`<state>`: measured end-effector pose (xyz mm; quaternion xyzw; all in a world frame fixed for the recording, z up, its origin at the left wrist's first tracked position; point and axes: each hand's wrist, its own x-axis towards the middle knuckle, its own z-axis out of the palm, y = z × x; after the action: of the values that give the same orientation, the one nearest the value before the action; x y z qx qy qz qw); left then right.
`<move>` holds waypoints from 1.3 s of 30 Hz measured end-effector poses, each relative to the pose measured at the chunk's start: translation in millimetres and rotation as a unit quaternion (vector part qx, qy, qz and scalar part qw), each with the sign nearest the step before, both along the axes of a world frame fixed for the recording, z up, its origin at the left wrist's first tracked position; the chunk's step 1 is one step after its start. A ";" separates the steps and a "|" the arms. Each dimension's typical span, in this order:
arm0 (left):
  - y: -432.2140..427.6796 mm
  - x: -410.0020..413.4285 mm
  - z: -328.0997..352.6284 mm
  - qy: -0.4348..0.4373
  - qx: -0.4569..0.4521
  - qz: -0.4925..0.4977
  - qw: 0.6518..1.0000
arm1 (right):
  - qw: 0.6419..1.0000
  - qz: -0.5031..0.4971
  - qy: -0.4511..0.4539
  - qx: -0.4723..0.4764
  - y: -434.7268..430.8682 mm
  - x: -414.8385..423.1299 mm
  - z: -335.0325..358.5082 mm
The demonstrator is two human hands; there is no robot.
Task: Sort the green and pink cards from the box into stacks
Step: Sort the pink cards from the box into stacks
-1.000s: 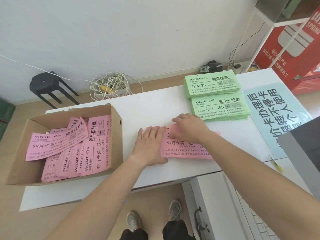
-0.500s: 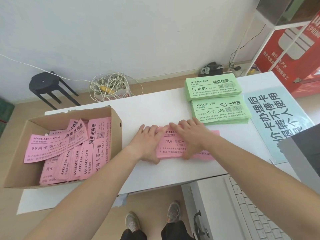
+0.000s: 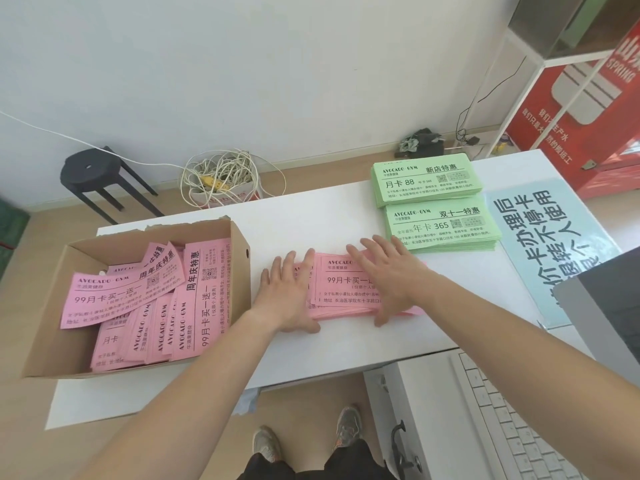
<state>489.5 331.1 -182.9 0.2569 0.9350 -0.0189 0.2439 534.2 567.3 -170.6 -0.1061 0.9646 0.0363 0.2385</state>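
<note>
A stack of pink cards (image 3: 346, 289) lies flat on the white table (image 3: 311, 216), mid-front. My left hand (image 3: 289, 294) rests flat at the stack's left end, fingers spread. My right hand (image 3: 388, 277) lies flat over its right half, thumb at the near edge. Neither hand grips anything. An open cardboard box (image 3: 242, 271) at the left holds several loose pink cards (image 3: 145, 303). Two neat stacks of green cards stand at the back right: a far green stack (image 3: 426, 180) and a near green stack (image 3: 443, 226).
A pale blue printed sign (image 3: 547, 237) lies at the table's right end. A grey monitor corner (image 3: 609, 306) and a white keyboard (image 3: 512, 420) sit at the lower right. On the floor behind are a black stool (image 3: 93, 171) and a coil of white cable (image 3: 221, 178).
My right hand has slid from the stack's far left corner to lie flat across its right half. My left hand has opened its fingers a little wider at the left end.
</note>
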 end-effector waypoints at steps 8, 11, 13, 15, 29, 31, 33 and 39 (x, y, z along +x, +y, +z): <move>-4.9 13.8 -2.1 -0.028 0.103 0.103 0.989 | 0.999 0.036 0.004 -0.016 -11.6 -4.7 7.1; -7.7 13.5 -2.2 -0.034 0.124 0.102 0.987 | 0.998 0.054 0.002 -0.033 -32.3 -10.0 1.9; -9.4 13.8 -1.3 -0.045 0.124 0.101 0.986 | 0.998 0.050 0.005 -0.034 -39.5 -12.0 -1.7; -11.4 13.9 -0.4 -0.060 0.107 0.092 0.988 | 0.999 0.028 0.010 -0.034 -36.4 -10.9 -2.6; 10.2 6.5 18.6 -0.025 0.029 0.078 0.996 | 0.999 -0.033 0.012 -0.019 -18.6 0.5 -4.1; 9.9 3.7 24.0 -0.028 0.006 0.053 0.998 | 0.999 -0.040 0.003 -0.004 -9.6 2.5 -4.5; 14.3 2.3 28.0 -0.021 -0.023 0.020 0.999 | 0.999 -0.037 -0.007 0.021 -4.9 4.0 -7.4; 18.3 1.9 22.7 0.012 -0.037 0.000 0.999 | 0.999 -0.019 0.021 0.026 -14.5 8.1 -10.5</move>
<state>491.4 349.5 -160.2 0.2472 0.9365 -0.0566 0.2423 542.2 552.8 -181.1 -0.0807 0.9699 0.0595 0.2217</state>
